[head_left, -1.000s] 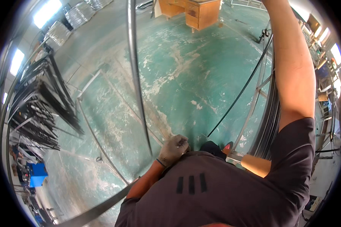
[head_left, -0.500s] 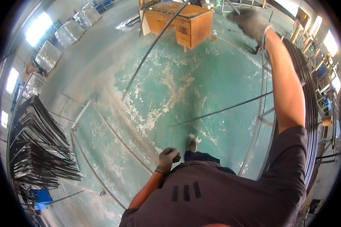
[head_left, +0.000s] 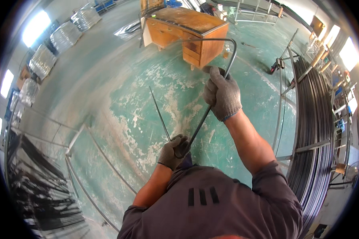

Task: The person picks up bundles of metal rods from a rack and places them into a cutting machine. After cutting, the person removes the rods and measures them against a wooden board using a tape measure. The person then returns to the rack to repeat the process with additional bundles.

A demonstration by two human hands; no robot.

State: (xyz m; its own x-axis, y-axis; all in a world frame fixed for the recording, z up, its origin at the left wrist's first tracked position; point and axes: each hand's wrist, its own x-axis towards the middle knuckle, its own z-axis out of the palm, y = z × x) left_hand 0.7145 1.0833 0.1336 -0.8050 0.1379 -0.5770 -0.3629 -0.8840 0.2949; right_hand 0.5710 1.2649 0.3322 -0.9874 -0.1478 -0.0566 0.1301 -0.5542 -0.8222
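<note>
A dark, thin metal rod [head_left: 201, 122], bent at two corners into a U shape, is held tilted in front of my body. My right hand [head_left: 224, 95], in a grey knit glove, is wrapped round its long middle stretch just below the upper bend. Down by my waist, my left hand [head_left: 174, 153], gloved the same way, is closed round the lower bend. From there one thin arm of the rod points up and away over the floor. The other arm reaches left from the upper bend, across the front of the desk.
A wooden desk [head_left: 214, 47] stands ahead. On the right, long dark bars [head_left: 312, 167] lie bundled on a metal rack. Blurred bent black frames [head_left: 40, 179] are stacked at left beside a metal floor frame [head_left: 77, 139]. Wrapped pallets [head_left: 43, 61] line the far left.
My right hand has come down and inward from the far upper right, swinging the rod in front of me. My left hand, formerly apart from it, now grips its lower bend.
</note>
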